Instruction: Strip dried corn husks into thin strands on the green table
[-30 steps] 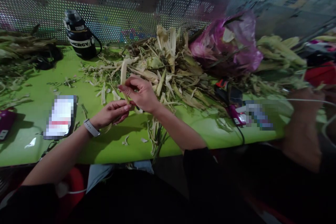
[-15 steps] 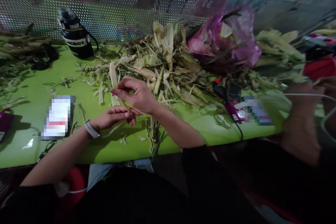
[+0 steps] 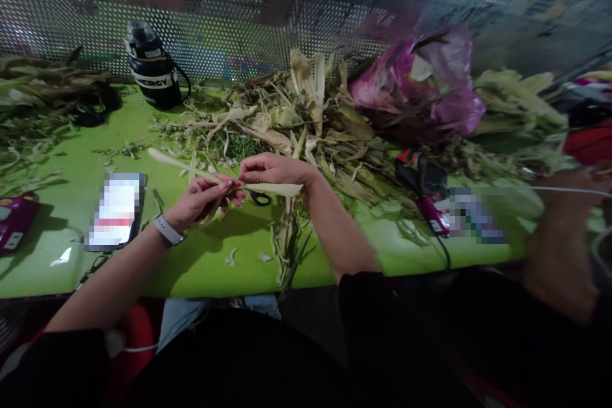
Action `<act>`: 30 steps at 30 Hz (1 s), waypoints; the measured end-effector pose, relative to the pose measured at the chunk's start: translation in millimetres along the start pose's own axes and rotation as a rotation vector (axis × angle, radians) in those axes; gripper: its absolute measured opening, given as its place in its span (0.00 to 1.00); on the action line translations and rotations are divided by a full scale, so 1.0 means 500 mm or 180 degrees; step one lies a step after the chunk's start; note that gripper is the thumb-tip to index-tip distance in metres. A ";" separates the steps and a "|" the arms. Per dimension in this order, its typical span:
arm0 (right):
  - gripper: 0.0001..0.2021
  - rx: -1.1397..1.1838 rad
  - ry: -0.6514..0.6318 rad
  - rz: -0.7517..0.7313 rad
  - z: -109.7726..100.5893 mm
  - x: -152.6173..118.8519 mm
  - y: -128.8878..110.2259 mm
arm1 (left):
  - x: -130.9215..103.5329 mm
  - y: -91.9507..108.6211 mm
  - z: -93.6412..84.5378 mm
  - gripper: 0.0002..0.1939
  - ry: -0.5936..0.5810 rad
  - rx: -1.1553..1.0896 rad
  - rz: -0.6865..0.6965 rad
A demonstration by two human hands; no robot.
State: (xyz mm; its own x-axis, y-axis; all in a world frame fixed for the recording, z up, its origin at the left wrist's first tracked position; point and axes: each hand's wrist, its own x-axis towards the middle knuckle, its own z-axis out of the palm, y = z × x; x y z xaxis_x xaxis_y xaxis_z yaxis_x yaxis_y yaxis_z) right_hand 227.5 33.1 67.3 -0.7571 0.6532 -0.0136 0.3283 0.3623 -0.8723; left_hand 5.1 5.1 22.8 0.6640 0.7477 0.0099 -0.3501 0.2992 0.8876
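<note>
My left hand (image 3: 206,199), with a white band on its wrist, pinches pale corn husk strips in front of me. One husk strip (image 3: 179,163) sticks out from it to the upper left. Another wider husk piece (image 3: 280,189) runs right, passing below my right hand (image 3: 277,169). The right fingers are bent together at the strips close to the left fingertips; what exactly they pinch is partly hidden. Just under the hands shows a black loop handle (image 3: 261,199), perhaps of scissors. A bundle of thin husk strips (image 3: 285,239) hangs at the table's front edge.
A heap of dry husks (image 3: 329,121) covers the back of the green table (image 3: 191,268), beside a pink plastic bag (image 3: 421,83). A dark bottle (image 3: 155,70) and a phone (image 3: 115,210) stand and lie on the left. Another person's arm (image 3: 559,236) is at right.
The husk strip that stood upright between my hands now lies crosswise, its end pointing left. My right hand has moved lower and to the right. The black loop handle has come into view.
</note>
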 end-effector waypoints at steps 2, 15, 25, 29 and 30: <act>0.15 -0.0039 -0.0012 -0.0059 0.002 0.004 0.006 | -0.001 -0.001 0.003 0.13 -0.0045 0.0051 -0.0090; 0.09 -0.0970 0.2604 -0.0684 -0.004 -0.024 -0.030 | 0.006 -0.007 0.000 0.18 0.0178 -0.0203 -0.0081; 0.14 -0.0908 0.1359 -0.0008 0.181 -0.002 -0.010 | 0.013 -0.010 0.004 0.16 0.0292 -0.0204 0.0238; 0.11 -0.0522 0.1657 0.0245 0.212 0.012 0.022 | 0.013 -0.025 0.006 0.13 0.0505 -0.0166 0.0245; 0.11 -0.0495 0.1696 0.0292 0.213 0.012 0.024 | 0.014 -0.028 0.006 0.12 0.0612 -0.0114 0.0286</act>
State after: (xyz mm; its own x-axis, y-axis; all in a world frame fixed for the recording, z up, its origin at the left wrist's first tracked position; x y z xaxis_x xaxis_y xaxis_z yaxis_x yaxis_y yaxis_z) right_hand 166.8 -29.3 4.8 -0.3448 0.9176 0.1978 0.4895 0.3556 -0.7962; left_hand 16.4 4.3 11.7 0.4918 0.8707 -0.0028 -0.4278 0.2444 0.8702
